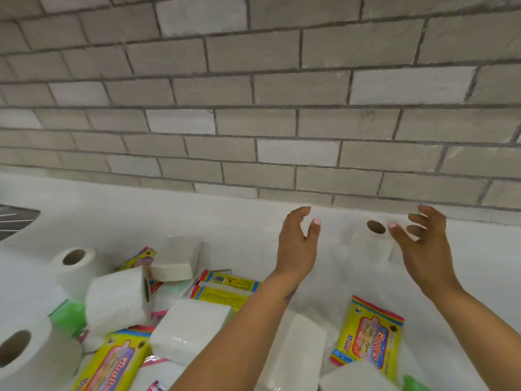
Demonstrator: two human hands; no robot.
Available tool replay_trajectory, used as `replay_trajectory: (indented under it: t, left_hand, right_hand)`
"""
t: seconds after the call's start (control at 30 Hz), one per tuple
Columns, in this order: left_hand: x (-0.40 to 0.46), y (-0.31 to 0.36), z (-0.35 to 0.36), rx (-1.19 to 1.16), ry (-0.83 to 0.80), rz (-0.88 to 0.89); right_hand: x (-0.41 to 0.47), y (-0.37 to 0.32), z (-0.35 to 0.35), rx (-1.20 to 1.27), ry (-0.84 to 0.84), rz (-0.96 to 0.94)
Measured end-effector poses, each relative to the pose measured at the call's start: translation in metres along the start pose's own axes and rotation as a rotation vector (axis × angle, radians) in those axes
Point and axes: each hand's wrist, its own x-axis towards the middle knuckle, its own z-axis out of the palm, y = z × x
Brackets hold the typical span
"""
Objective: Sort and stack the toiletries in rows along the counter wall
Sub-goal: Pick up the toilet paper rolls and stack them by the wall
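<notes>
roll (372, 238) upright by wall (253, 108), btwn both hands | pile (158, 314) left-front on counter (197, 218) | wipes pack (369, 337) right-front

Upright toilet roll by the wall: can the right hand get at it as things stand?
Probably yes: the right hand is open just right of the toilet roll, with nothing between them.

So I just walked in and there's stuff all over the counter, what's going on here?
A person is sorting toiletries. One toilet roll stands upright near the tiled wall. Both hands are open on either side of it: the left hand is clear of it, the right hand at its edge. Behind them, a jumble of toilet rolls, wipes packets and napkin packs still waits on the counter.
</notes>
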Motion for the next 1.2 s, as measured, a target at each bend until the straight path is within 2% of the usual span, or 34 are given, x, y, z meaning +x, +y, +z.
replay_trajectory:
  t: [0.23,0.57,0.8,0.9,1.03,1.1,1.2]
  left_hand:
    - [-0.027,-0.002,-0.087,-0.054,0.078,0.012]
    - [-0.063,-0.025,-0.230,0.090,0.107,0.082]
    - [-0.107,-0.047,-0.333,0.240,0.148,0.030]
    - [-0.121,-0.060,-0.375,0.444,0.099,-0.044]
    - [-0.136,-0.080,-0.409,0.897,-0.143,-0.244]
    - [-0.143,-0.090,-0.415,0.971,-0.219,-0.320]
    - [-0.148,-0.096,-0.419,0.990,-0.254,-0.336]
  right_hand:
    - [-0.047,-0.056,0.043,0.080,-0.043,-0.029]
    - [-0.134,-0.123,0.128,0.190,-0.143,-0.062]
    - [-0.194,-0.149,0.197,0.235,-0.256,-0.044]
    - [-0.210,-0.155,0.221,0.225,-0.284,-0.028]
    - [-0.226,-0.163,0.248,0.222,-0.315,-0.005]
    - [-0.233,-0.166,0.261,0.225,-0.330,0.004]
    - [-0.240,-0.170,0.276,0.208,-0.361,0.007]
